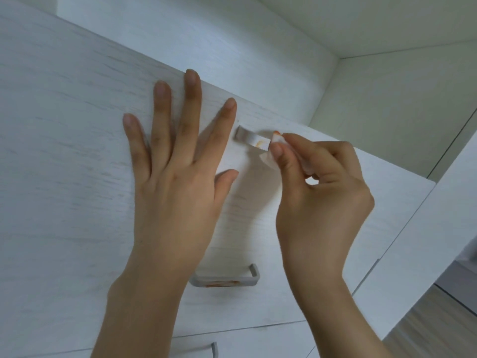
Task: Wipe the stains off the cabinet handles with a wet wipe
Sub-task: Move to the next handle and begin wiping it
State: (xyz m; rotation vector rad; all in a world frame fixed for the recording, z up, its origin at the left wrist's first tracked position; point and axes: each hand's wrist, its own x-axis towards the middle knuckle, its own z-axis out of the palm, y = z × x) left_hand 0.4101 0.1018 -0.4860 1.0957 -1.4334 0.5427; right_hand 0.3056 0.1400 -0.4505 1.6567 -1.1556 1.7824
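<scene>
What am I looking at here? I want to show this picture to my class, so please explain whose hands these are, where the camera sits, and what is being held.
There is no machine here: a person works with two bare hands, and the single picture comes from a camera worn on their head, looking at a white cabinet front.

The left hand lies flat on the cabinet front with its fingers spread, holding nothing. The right hand has a pinching grip on a small wet wipe and presses it against the right end of the upper handle. That handle shows an orange stain, and the wipe has orange on it too.

Lower down, a second handle also carries an orange stain. Part of a third handle shows at the bottom edge.
</scene>
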